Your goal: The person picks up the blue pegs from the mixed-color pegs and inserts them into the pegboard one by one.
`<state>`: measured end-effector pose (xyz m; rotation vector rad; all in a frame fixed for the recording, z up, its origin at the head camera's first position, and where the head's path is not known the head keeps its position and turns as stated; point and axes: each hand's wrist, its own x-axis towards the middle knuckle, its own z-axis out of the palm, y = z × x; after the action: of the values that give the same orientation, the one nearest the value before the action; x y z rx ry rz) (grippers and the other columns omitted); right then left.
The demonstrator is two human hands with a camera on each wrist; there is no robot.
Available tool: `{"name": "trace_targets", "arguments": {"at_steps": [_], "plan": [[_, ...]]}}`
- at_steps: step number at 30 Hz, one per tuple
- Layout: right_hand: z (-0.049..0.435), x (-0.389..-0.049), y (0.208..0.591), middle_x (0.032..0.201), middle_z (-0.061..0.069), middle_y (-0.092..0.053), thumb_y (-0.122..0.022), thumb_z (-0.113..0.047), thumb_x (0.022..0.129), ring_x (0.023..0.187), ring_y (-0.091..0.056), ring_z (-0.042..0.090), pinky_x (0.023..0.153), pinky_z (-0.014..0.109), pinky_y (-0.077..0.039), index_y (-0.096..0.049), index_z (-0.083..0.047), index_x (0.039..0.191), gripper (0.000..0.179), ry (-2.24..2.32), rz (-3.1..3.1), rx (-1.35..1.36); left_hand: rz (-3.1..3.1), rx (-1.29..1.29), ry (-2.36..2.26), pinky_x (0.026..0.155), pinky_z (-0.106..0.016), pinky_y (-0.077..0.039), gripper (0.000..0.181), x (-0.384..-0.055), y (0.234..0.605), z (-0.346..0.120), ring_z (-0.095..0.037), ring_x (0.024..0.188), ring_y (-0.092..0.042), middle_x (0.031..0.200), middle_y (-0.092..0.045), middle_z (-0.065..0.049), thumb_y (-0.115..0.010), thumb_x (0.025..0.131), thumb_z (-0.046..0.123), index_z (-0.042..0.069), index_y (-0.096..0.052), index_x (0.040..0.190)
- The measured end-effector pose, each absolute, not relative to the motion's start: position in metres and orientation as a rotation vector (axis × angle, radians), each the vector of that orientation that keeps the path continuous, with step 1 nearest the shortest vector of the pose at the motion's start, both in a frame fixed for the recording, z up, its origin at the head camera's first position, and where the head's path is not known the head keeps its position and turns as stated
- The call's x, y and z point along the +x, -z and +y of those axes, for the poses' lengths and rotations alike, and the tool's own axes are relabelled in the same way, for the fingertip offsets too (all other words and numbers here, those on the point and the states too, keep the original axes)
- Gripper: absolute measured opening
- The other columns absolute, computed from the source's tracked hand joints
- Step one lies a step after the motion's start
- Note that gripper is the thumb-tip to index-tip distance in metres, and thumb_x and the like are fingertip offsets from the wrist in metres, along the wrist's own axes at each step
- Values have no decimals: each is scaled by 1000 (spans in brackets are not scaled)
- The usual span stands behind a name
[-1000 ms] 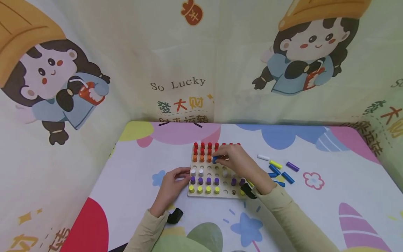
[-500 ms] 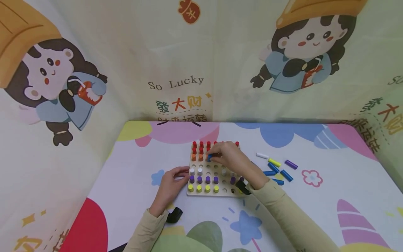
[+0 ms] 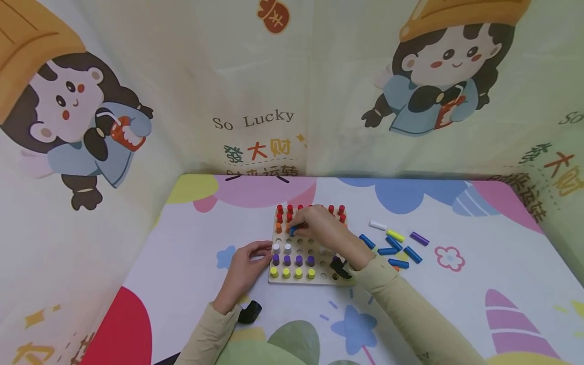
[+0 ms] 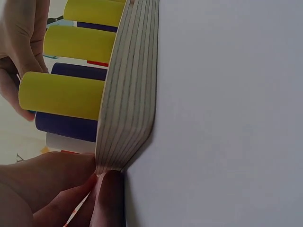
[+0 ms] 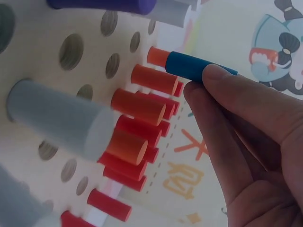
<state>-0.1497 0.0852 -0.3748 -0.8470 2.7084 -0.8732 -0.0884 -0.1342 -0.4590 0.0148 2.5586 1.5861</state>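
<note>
A wooden pegboard [image 3: 296,282] lies on the table with rows of red, orange, white, purple and yellow pegs. My right hand [image 3: 321,225] is over its upper left part, pinching a blue peg [image 5: 189,66] between thumb and fingers. In the right wrist view the peg is above the board, near the row of orange pegs [image 5: 137,106]; its lower end is not seen in a hole. My left hand [image 3: 246,263] holds the board's left edge, thumb and fingers at the corner in the left wrist view, close to a yellow peg [image 4: 64,94].
Loose pegs lie right of the board: several blue pegs [image 3: 412,254], a white peg [image 3: 377,225], a yellow peg [image 3: 395,235] and a purple peg [image 3: 420,239]. Printed cloth walls [image 3: 255,66] stand behind and left of the patterned table.
My right hand has moved left across the board with the blue peg, from beside the third orange peg to around the second. The left hand stays on the board's edge.
</note>
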Motion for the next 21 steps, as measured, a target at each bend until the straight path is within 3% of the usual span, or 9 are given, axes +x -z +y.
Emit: {"name": "trace_targets", "arguments": {"at_steps": [21], "plan": [[56,-156,379,103,2,-75,-76,-9,85,97,-68,15,92,30,-55,-77,-8,107,22,797,2641,-959,2543,50,-1629,88,-31,-57,29,-89,461,-136,-16,102,-68,114,-71,-2,-72,91,12,11,-70,120]]}}
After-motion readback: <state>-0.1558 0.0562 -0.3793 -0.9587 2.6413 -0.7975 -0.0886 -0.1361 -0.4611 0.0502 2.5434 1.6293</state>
